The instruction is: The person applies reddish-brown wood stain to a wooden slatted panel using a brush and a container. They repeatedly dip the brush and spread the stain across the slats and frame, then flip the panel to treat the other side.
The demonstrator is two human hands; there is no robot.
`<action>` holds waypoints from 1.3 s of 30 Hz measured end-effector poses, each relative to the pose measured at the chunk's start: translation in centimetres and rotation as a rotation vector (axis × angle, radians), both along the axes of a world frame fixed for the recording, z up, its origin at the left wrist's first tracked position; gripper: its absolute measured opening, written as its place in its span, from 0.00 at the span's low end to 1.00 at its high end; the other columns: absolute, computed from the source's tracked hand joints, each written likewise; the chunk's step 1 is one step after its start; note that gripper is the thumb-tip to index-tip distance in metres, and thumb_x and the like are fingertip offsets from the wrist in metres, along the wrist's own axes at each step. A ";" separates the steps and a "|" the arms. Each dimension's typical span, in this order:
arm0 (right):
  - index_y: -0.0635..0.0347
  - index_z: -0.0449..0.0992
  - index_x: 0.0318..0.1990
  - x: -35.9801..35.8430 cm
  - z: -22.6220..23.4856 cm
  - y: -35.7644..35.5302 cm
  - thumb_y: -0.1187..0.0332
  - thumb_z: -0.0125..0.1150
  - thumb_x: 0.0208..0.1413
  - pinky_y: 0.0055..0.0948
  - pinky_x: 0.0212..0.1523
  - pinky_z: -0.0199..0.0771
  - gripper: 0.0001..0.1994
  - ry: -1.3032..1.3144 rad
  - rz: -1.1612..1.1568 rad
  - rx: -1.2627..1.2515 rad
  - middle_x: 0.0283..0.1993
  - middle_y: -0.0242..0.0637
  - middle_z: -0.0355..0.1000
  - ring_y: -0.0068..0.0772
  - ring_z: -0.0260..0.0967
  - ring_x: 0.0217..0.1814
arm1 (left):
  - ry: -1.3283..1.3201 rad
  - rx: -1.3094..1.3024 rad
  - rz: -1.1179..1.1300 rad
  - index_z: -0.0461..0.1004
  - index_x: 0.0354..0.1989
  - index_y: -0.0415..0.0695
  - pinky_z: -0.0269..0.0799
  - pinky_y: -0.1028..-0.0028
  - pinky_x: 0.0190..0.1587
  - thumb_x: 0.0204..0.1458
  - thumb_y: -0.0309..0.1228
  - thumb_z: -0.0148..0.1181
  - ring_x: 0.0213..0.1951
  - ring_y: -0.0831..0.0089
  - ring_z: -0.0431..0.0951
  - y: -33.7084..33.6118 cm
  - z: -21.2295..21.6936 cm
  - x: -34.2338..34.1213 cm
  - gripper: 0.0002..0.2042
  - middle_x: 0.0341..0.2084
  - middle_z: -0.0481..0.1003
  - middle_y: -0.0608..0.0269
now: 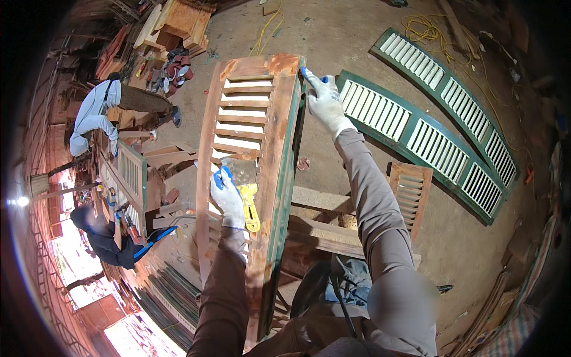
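My left hand (227, 195), in a white glove with blue fingertips, is closed at the side of a wide, smeared grey scraper blade (242, 171). The scraper's yellow handle (250, 209) points toward me. Beneath it stretches a long louvred wooden shutter (269, 134) with a bare brown frame, reddish-brown patches at the far end and a green outer edge. My right hand (326, 102), gloved alike, reaches to the shutter's far right corner. Its index finger is stretched out against the edge, and nothing shows in it.
Two curved green shutters (410, 128) with white slats lie on the floor at right. A smaller brown louvred panel (410, 193) stands beside my right forearm. Yellow cord (425, 30) coils farther off. Two people work at left, one bent over (98, 113), one with a power tool (132, 225).
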State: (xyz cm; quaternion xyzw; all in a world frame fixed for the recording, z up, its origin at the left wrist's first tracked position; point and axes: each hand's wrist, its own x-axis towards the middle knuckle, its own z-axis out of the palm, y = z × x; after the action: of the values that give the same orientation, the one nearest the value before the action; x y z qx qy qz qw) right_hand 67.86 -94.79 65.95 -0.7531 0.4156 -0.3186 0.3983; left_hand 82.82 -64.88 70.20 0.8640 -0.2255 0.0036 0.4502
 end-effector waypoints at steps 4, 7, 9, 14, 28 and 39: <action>0.40 0.73 0.63 -0.9 -0.7 1.2 0.73 0.55 0.53 0.47 0.48 0.70 0.27 0.434 0.000 -0.344 0.49 0.44 0.68 0.48 0.70 0.51 | -0.026 0.034 -0.022 0.77 0.38 0.36 0.73 0.70 0.39 0.66 0.35 0.53 0.34 0.74 0.76 0.2 -0.5 0.4 0.13 0.32 0.79 0.63; 0.44 0.73 0.62 -2.2 -2.0 2.7 0.75 0.55 0.51 0.47 0.52 0.70 0.28 0.475 0.017 -0.337 0.52 0.47 0.68 0.49 0.69 0.54 | -0.002 0.035 0.006 0.77 0.38 0.35 0.73 0.71 0.39 0.66 0.33 0.54 0.33 0.75 0.76 0.4 -0.2 0.2 0.12 0.31 0.79 0.64; 0.43 0.73 0.63 -2.0 -1.3 1.9 0.77 0.56 0.49 0.48 0.52 0.70 0.30 0.373 -0.095 -0.335 0.53 0.50 0.68 0.51 0.69 0.53 | 0.028 -0.006 0.011 0.77 0.38 0.35 0.73 0.72 0.38 0.66 0.32 0.54 0.33 0.76 0.76 0.2 -0.1 -0.1 0.12 0.31 0.79 0.64; 0.42 0.72 0.64 -0.7 1.6 -0.7 0.76 0.57 0.50 0.47 0.51 0.69 0.30 0.312 -0.031 -0.387 0.52 0.49 0.68 0.50 0.69 0.53 | 0.036 -0.016 -0.008 0.77 0.39 0.34 0.73 0.75 0.38 0.66 0.32 0.54 0.34 0.79 0.75 -0.2 0.3 -0.4 0.12 0.32 0.78 0.66; 0.42 0.71 0.64 1.4 1.4 -2.1 0.75 0.53 0.50 0.47 0.50 0.73 0.31 0.303 -0.023 -0.221 0.52 0.52 0.65 0.54 0.70 0.52 | 0.069 -0.043 0.027 0.77 0.40 0.34 0.74 0.75 0.40 0.66 0.31 0.55 0.35 0.78 0.77 0.4 -0.7 0.2 0.11 0.34 0.79 0.64; 0.44 0.75 0.61 -1.5 2.8 -3.0 0.76 0.59 0.48 0.46 0.51 0.73 0.29 0.283 0.006 -0.230 0.50 0.49 0.66 0.52 0.69 0.52 | 0.013 -0.034 0.051 0.76 0.38 0.36 0.74 0.74 0.40 0.65 0.29 0.55 0.35 0.77 0.76 0.0 -0.6 -0.1 0.09 0.32 0.78 0.64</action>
State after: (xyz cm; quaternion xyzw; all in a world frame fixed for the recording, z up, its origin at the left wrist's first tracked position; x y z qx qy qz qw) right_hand 66.32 -97.77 68.72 -0.8322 0.4260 -0.2537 0.2480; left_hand 82.69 -64.92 69.60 0.8617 -0.2002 0.0134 0.4660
